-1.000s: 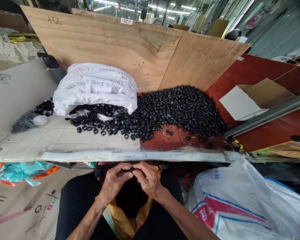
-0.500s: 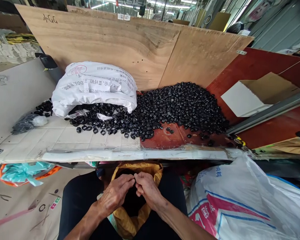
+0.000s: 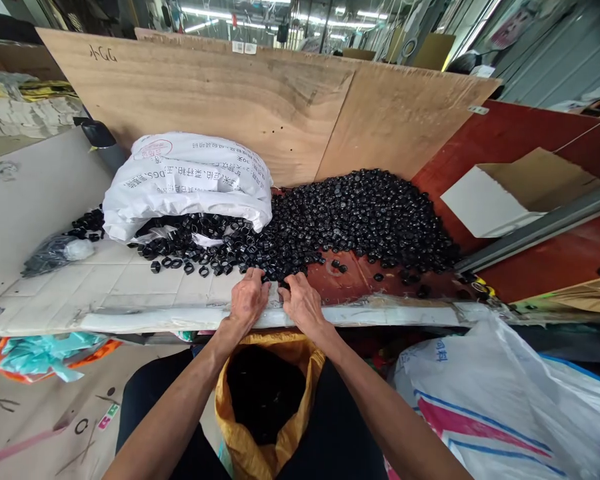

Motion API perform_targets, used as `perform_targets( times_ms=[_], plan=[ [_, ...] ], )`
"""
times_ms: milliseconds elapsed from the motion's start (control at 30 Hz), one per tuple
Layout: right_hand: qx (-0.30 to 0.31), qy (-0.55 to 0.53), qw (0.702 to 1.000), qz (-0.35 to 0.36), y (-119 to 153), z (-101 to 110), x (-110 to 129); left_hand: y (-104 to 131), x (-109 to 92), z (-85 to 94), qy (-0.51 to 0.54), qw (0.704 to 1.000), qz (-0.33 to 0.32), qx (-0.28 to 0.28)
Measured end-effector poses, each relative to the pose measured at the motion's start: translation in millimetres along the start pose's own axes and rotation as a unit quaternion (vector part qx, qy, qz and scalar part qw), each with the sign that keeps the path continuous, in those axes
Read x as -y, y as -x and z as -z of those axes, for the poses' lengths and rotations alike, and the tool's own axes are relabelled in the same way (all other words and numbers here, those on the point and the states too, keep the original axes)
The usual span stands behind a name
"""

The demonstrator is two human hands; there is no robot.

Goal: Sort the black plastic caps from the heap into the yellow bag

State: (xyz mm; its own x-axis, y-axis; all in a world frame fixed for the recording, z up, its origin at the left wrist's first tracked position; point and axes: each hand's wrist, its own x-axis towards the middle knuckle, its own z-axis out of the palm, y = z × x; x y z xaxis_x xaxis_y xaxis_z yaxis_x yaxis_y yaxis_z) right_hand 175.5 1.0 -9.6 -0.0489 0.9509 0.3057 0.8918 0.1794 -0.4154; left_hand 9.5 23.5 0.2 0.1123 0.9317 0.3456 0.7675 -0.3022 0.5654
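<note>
My left hand (image 3: 250, 295) is at the front of the heap, over small black plastic rings (image 3: 205, 253). Its fingers are bent and pressed together, and their tips are partly hidden among the pieces. Close by on the right, my right hand (image 3: 303, 301) reaches small black round caps (image 3: 365, 210) with its fingers curled. Whatever either hand grips is too small and covered to make out. Between my knees, below both forearms, stands a yellow woven sack (image 3: 307, 407) with its mouth spread and dark contents inside.
A white printed sack (image 3: 190, 180) lies over the rings, against a plywood board (image 3: 205, 87). An open carton (image 3: 485, 200) sits at the right. A large white sack (image 3: 480, 393) stands beside my right leg. An orange-rimmed basket (image 3: 35, 357) holds turquoise strips at the lower left.
Both hands, which were together above the yellow sack, have moved forward and up to the front edge of the heap and are now apart. The sack's mouth is uncovered.
</note>
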Motion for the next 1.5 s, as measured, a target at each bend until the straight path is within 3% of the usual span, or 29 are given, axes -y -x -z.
perform_targets(
  times_ms=[100,200,367,467,600,700,833,933,1100,1300,1500],
  plan=[
    [-0.011,-0.033,0.999,0.01,5,-3,0,7,5,3.9,0.05,0.999,-0.007,0.012],
    [-0.032,-0.16,0.986,0.028,9,1,-3,15,11,14.5,0.206,0.977,0.025,0.049],
    [-0.043,-0.399,0.916,0.007,8,11,0,20,16,26.8,0.501,0.856,0.096,0.087],
    [-0.017,-0.491,0.87,-0.041,8,15,9,19,17,30.1,0.547,0.826,0.112,0.081],
    [0.0,-0.548,0.828,-0.123,8,18,22,19,16,33.1,0.546,0.825,0.117,0.081],
    [-0.019,-0.517,0.846,-0.127,7,19,26,20,15,33.7,0.542,0.828,0.129,0.071],
    [-0.024,-0.46,0.888,-0.007,10,19,25,20,14,32.6,0.529,0.84,0.109,0.054],
    [-0.018,-0.418,0.907,0.04,14,17,25,21,13,32.4,0.515,0.852,0.075,0.052],
    [-0.045,-0.398,0.916,0.011,14,16,32,22,11,31.9,0.526,0.845,0.079,0.054],
    [-0.03,-0.382,0.924,-0.016,12,16,37,24,12,26.8,0.524,0.847,0.077,0.05],
    [-0.09,-0.232,0.968,0.014,12,-1,33,24,11,28.7,0.484,0.872,0.044,0.062]
  ],
)
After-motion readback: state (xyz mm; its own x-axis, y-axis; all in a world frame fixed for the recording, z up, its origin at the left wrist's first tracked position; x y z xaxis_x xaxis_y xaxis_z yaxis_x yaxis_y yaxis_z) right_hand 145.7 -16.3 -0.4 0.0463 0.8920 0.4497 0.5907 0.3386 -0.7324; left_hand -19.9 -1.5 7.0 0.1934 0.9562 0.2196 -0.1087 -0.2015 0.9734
